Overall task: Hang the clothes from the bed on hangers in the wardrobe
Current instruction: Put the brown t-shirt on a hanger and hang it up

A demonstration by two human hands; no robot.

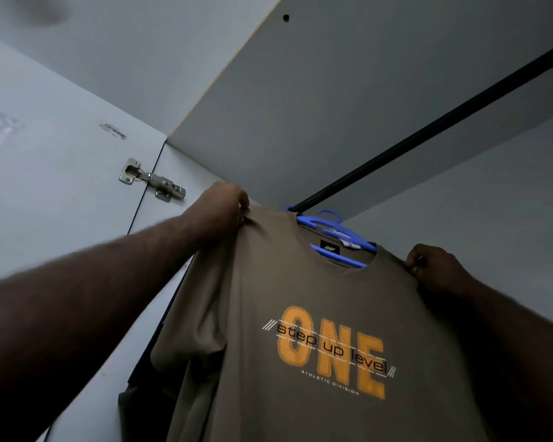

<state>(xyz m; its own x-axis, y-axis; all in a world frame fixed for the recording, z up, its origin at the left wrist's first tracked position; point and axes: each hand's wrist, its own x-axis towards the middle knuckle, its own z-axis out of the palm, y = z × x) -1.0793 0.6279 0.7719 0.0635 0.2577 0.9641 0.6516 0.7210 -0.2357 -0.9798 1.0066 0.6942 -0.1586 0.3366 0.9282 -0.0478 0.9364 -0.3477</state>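
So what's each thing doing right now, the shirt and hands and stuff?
Blue hanger: inside the T-shirt collar, hook by the rail.
T-shirt: pinched at both shoulders.
Left hand: pinches one shoulder.
Right hand: pinches the other shoulder.
Wardrobe door: open.

The single head-worn view stands close at the open wardrobe (396, 90) and tilts steeply upward at its ceiling. The black rail (428, 129) runs from centre toward 2 o'clock, and the T-shirt (268, 282) fills 6 o'clock.
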